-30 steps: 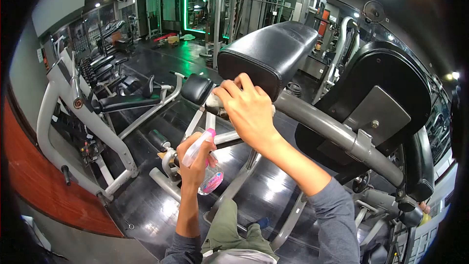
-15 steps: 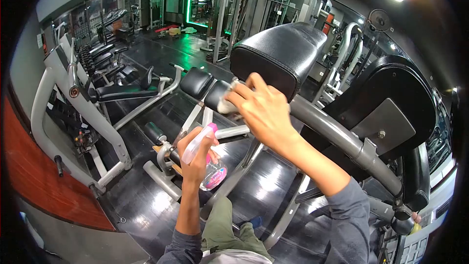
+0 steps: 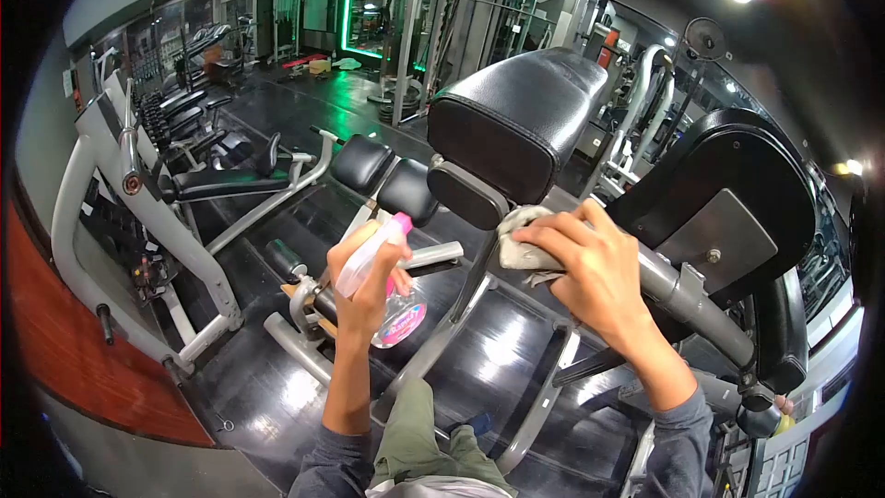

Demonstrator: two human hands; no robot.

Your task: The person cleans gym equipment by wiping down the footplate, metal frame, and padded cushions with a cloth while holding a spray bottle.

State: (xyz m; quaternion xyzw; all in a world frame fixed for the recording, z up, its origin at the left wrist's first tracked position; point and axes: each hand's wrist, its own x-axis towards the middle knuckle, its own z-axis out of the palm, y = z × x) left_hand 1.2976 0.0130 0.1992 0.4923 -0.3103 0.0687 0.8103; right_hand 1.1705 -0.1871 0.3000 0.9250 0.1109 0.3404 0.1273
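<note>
My left hand [image 3: 362,267] is wrapped round the neck of a clear spray bottle [image 3: 404,321] with a pink and white nozzle and a pink label. Bunched in my right hand [image 3: 595,263] is a pale grey cloth [image 3: 525,244]. That hand is at the grey metal bar [image 3: 653,278] of an exercise machine, just below a black padded cushion [image 3: 502,120]; whether the cloth touches the bar I cannot tell. A smaller dark oval pad [image 3: 466,194] sits under the cushion's near end.
A large black backrest [image 3: 737,194] stands at the right. Ahead on the left is a weight bench [image 3: 230,182] beside a grey machine frame [image 3: 78,194]. Two black pads [image 3: 361,163] lie beyond my left hand. Metal legs stand on the dark shiny floor [image 3: 502,341].
My right hand has moved right and down with the cloth, off the cushion's near end to the bar. The left hand keeps the bottle in about the same place.
</note>
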